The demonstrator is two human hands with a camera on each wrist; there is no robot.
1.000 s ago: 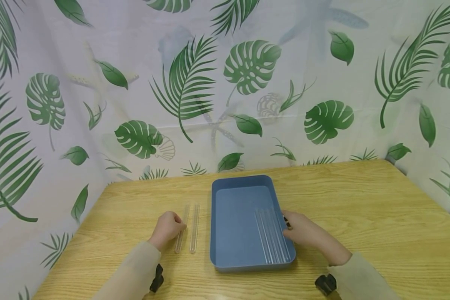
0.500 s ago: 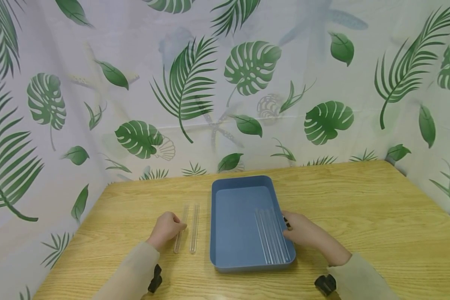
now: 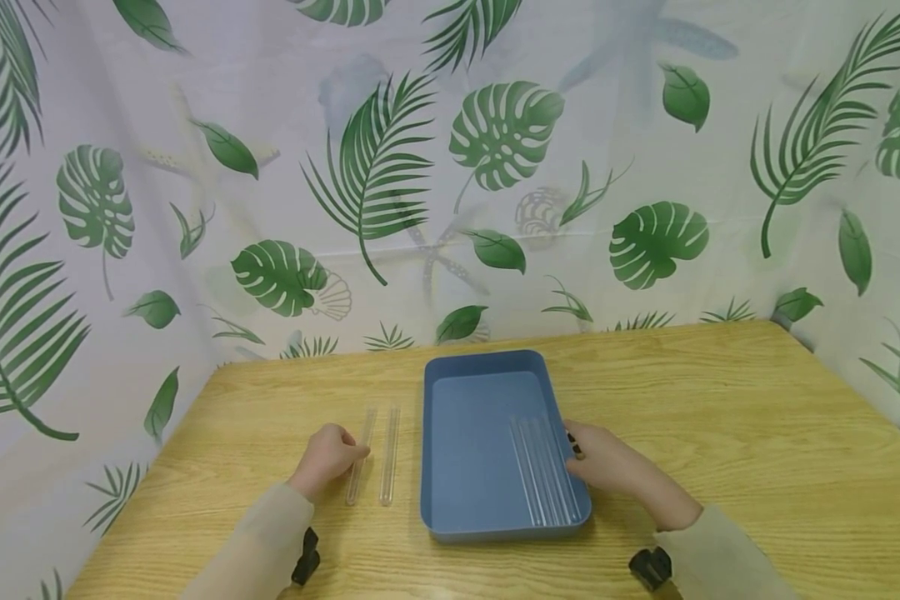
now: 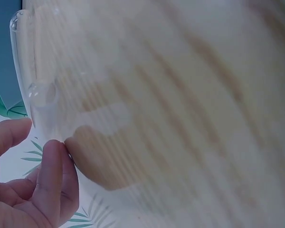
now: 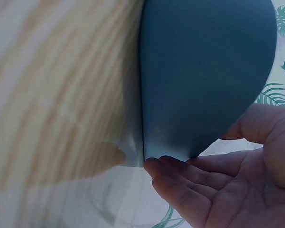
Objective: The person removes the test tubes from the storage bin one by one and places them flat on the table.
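Observation:
My left hand (image 3: pixel 330 457) is at the left of the table, its thumb and fingertips pinching a clear test tube (image 3: pixel 355 483) that lies lengthwise. In the left wrist view the rounded end of this test tube (image 4: pixel 42 97) shows just beyond the fingertips. Beside it, to the right, a second test tube (image 3: pixel 388 467) lies almost parallel. My right hand (image 3: pixel 603 457) grips the right side wall of a blue tray (image 3: pixel 480 450), thumb at the rim and fingers against the outside. Several clear test tubes (image 3: pixel 543 475) lie side by side in the tray's right part.
The wooden table (image 3: pixel 735 417) extends widely to the right of the tray. A white cloth with green leaf prints (image 3: pixel 495 167) hangs behind the table and along both sides. Each wrist wears a black strap mount (image 3: pixel 651 569).
My left hand has shifted slightly to the left, and the pinched test tube has moved with it, widening its gap to the second one. The right hand and tray have stayed put.

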